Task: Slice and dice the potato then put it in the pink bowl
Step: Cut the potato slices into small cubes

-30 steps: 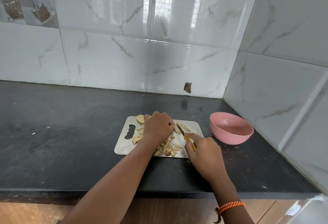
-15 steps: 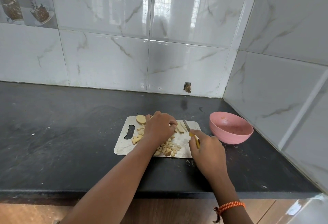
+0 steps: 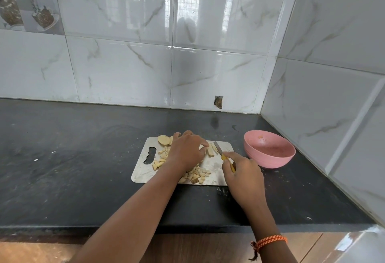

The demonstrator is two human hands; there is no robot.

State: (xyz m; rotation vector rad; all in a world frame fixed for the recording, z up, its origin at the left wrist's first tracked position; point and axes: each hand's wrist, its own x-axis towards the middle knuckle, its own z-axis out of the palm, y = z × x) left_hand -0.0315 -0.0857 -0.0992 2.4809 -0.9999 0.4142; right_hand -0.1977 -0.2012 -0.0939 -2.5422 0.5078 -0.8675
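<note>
A steel cutting board (image 3: 143,171) lies on the black counter. On it are a round potato slice (image 3: 163,139) at the far left, potato strips (image 3: 210,150) near the far edge and a heap of diced potato (image 3: 196,175) at the front. My left hand (image 3: 186,150) rests fingers-down on the strips. My right hand (image 3: 242,174) grips a yellow-handled knife (image 3: 218,148), blade pointing away beside the strips. The pink bowl (image 3: 270,150) stands right of the board, with no potato in it.
White tiled walls close the back and right side, meeting in a corner behind the bowl. The black counter (image 3: 62,158) stretches to the left. Its front edge runs just below my forearms. An orange thread band circles my right wrist (image 3: 269,241).
My right hand has shifted the knife to the right and slightly away, to the right side of the strips. My left hand's fingers have spread toward the strips.
</note>
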